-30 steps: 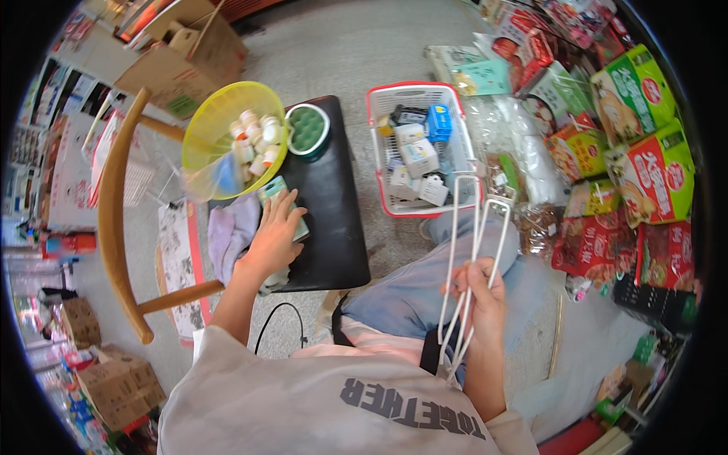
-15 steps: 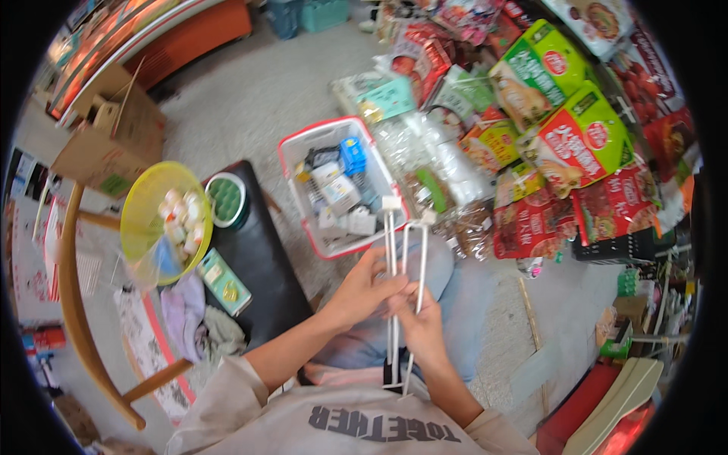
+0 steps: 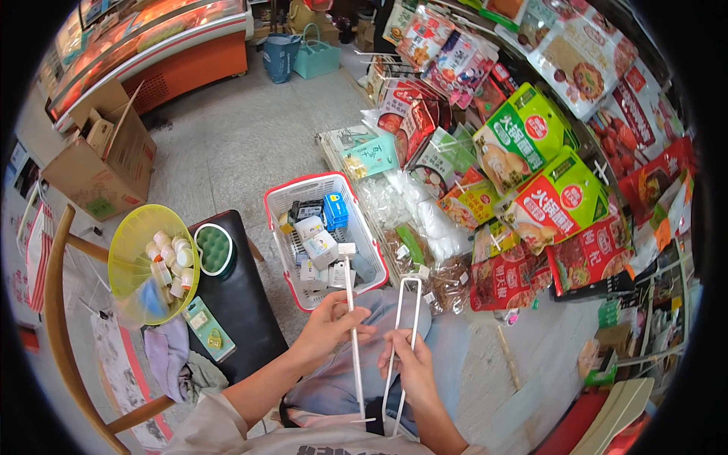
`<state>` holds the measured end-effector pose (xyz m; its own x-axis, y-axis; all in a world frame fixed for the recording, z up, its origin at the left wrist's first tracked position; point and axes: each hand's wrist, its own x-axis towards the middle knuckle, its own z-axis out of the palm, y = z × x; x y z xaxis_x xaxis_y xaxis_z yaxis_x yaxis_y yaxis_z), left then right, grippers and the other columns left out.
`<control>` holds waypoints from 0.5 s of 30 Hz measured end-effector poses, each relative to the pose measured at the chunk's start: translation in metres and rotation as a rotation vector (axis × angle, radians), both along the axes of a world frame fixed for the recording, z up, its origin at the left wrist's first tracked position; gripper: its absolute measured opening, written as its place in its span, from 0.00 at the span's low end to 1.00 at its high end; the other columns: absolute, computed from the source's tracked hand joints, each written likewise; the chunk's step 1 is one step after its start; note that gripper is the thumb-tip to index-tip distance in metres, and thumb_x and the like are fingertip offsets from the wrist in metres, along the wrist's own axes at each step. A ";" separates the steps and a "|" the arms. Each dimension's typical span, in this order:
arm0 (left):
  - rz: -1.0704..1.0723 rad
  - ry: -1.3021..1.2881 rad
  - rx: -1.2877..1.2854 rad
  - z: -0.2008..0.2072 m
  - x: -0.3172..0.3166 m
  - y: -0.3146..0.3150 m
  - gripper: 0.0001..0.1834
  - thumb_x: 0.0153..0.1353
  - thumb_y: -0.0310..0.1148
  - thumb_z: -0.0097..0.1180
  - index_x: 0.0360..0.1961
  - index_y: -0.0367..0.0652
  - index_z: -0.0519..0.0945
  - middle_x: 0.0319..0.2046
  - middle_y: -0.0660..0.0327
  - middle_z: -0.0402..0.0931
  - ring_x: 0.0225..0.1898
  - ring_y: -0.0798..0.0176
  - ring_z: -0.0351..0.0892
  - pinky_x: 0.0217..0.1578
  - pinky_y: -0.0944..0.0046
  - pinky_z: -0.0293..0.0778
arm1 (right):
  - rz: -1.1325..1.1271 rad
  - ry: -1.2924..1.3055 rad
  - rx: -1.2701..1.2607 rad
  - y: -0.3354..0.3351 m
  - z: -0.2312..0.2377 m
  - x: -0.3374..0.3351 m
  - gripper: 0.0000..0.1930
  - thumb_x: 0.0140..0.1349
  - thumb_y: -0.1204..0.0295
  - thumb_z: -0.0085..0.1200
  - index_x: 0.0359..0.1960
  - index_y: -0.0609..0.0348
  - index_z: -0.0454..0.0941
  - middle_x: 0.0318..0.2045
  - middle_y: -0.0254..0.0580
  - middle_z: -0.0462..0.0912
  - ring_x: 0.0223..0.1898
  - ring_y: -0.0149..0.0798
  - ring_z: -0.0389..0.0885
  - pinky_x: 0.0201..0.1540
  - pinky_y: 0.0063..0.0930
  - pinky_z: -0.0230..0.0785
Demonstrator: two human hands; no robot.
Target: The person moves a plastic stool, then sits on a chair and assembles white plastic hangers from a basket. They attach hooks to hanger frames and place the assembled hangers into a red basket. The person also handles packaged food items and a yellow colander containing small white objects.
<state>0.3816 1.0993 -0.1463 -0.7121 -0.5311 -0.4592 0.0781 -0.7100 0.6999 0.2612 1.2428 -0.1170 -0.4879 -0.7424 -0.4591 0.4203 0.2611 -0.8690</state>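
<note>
In my left hand point(image 3: 327, 327) a long white metal display hook point(image 3: 353, 334) is pinched, its small flat white plate at the far tip. My right hand point(image 3: 408, 365) closes around another white display hook point(image 3: 416, 305), which has two parallel rods joined at the far end. Both hooks point away from me above my lap, apart from each other, their near ends by my shirt. Beyond the left hook's tip, a white plastic basket point(image 3: 271, 220) with a red rim holds small boxes point(image 3: 319, 248) and a blue pack point(image 3: 335, 211).
To the left, a chair's black seat point(image 3: 254, 334) bears a green cup point(image 3: 215, 249), a carded item point(image 3: 210, 329) and cloths. A yellow strainer basket point(image 3: 115, 262) holds small pale items. Hanging food packets point(image 3: 523, 129) crowd the right; an open carton point(image 3: 106, 167) stands at left.
The hooks, close together before, are now apart: my left hand has moved left with one, while my right hand keeps the other, a little lower. The view has shifted slightly.
</note>
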 end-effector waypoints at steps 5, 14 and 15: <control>0.062 0.017 0.018 -0.013 0.015 -0.011 0.30 0.66 0.31 0.59 0.62 0.31 0.60 0.48 0.44 0.76 0.42 0.48 0.86 0.45 0.52 0.85 | 0.037 -0.008 0.068 -0.016 0.009 -0.015 0.13 0.75 0.64 0.43 0.47 0.61 0.73 0.28 0.39 0.76 0.24 0.34 0.77 0.20 0.26 0.68; 0.292 -0.059 -0.076 -0.067 0.056 -0.040 0.26 0.66 0.31 0.59 0.58 0.33 0.62 0.43 0.49 0.78 0.38 0.50 0.86 0.40 0.53 0.86 | 0.280 0.242 -0.456 -0.194 0.158 -0.030 0.21 0.76 0.59 0.36 0.56 0.64 0.71 0.37 0.49 0.78 0.20 0.33 0.74 0.14 0.22 0.63; 0.289 -0.054 -0.074 -0.070 0.057 -0.042 0.25 0.66 0.31 0.59 0.58 0.33 0.62 0.43 0.49 0.78 0.38 0.50 0.86 0.40 0.53 0.86 | 0.263 0.292 -0.479 -0.209 0.169 -0.030 0.21 0.76 0.58 0.36 0.54 0.64 0.71 0.36 0.48 0.78 0.19 0.32 0.73 0.15 0.22 0.62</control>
